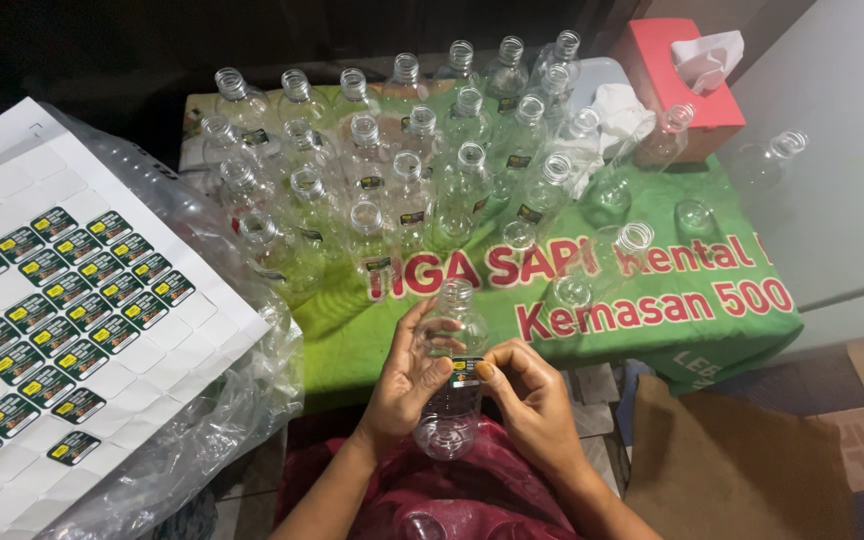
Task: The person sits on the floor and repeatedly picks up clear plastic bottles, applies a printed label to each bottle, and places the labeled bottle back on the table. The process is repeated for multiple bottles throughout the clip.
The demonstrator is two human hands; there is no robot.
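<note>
My left hand point(404, 378) wraps around a clear empty plastic bottle point(450, 408) held over my lap, neck pointing away from me. My right hand point(530, 398) presses a small dark green and yellow sticker label point(466, 372) onto the bottle's side with thumb and fingertips. To my left lies a white sticker sheet point(62, 310) with several rows of the same labels and many blank peeled spots.
Many open clear bottles point(392, 170) stand on a low table under a green printed cloth point(652, 320). A red tissue box point(682, 85) sits at the back right. A clear plastic bag point(222, 420) lies under the sheet. A brown bag point(732, 470) rests at my right.
</note>
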